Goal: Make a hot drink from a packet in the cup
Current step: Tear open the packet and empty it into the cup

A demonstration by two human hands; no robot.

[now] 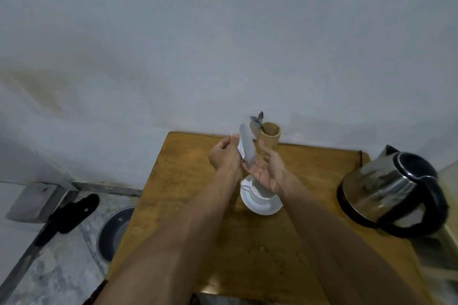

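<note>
A silvery packet [246,146] stands almost upright above the table, pinched along its left edge by my left hand [224,155]. My right hand [269,169] is open, palm up, just right of and below the packet's lower end; whether it touches the packet is unclear. Directly under both hands sits a white cup [257,194] on a white saucer [264,207], partly hidden by my right wrist. A steel electric kettle [389,189] with a black handle and lid stands at the table's right side.
A wooden holder [270,137] with metal spoons [256,121] stands at the back edge of the wooden table [247,255], against the wall. On the floor to the left lie a dark round basin [112,233], a black sandal [70,214] and a grey block [31,202].
</note>
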